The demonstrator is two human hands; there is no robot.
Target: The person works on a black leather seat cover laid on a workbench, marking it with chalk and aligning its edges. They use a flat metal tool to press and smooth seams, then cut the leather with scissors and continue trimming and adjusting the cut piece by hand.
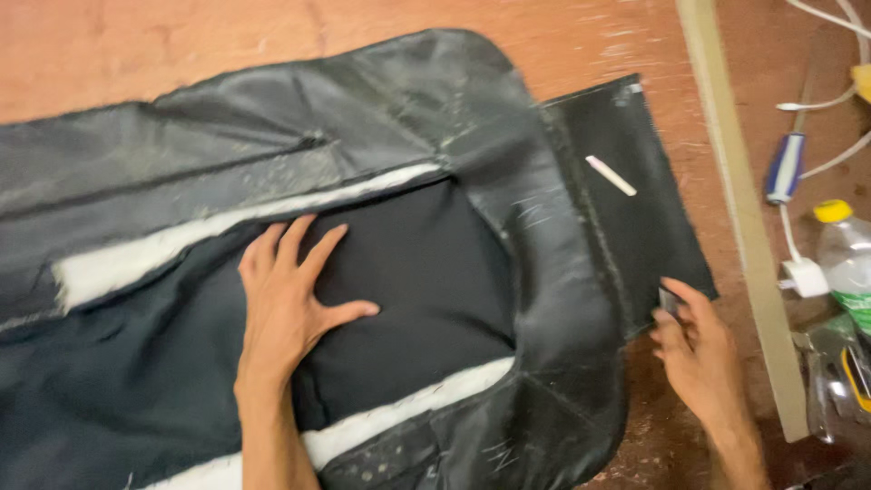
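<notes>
A large black leather-like cover (490,163) with white foam edging lies spread over a reddish wooden table (136,45). My left hand (290,299) rests flat, fingers spread, on the black fabric panel (426,281) in its middle. My right hand (694,349) is at the near corner of a separate black rectangular piece (635,200) on the right, fingers pinching its edge. A white piece of chalk (610,175) lies on that black piece.
A long pale wooden strip (739,200) runs down the table's right side. Beyond it lie a blue-handled tool (785,168), white cables with a plug (806,277), a clear plastic bottle with a yellow cap (844,254) and other small items.
</notes>
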